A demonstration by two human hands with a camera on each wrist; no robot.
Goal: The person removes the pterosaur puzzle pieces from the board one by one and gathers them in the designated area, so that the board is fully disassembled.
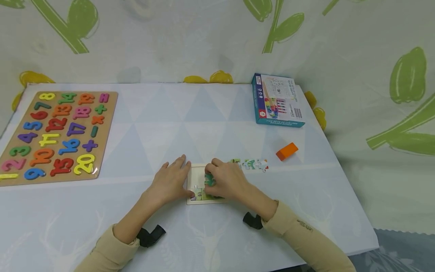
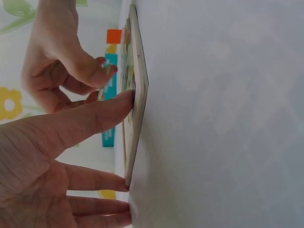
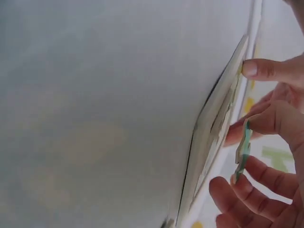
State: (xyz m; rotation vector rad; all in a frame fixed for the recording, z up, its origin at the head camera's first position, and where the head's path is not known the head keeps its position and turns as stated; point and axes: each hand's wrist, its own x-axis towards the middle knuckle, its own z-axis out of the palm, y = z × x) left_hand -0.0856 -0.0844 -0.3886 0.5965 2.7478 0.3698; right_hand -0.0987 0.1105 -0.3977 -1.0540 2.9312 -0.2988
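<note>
A shallow wooden puzzle tray (image 1: 204,203) lies on the table between both hands, with jigsaw pieces fitted along its near side. My left hand (image 1: 170,181) has its fingers spread at the tray's left edge. In the left wrist view, its thumb (image 2: 111,111) presses on the near left corner. Between thumb and fingertips, my right hand (image 1: 227,179) pinches a green jigsaw piece (image 3: 243,149), held tilted above the tray. Several loose jigsaw pieces (image 1: 251,164) lie beyond the right hand, partly hidden by it.
On the left lies a number board (image 1: 110,109) with colourful numerals and signs. A boxed game (image 1: 278,100) stands at the back right, and an orange block (image 1: 287,151) sits nearer. Black wrist devices (image 1: 151,236) stick out beside the sleeves.
</note>
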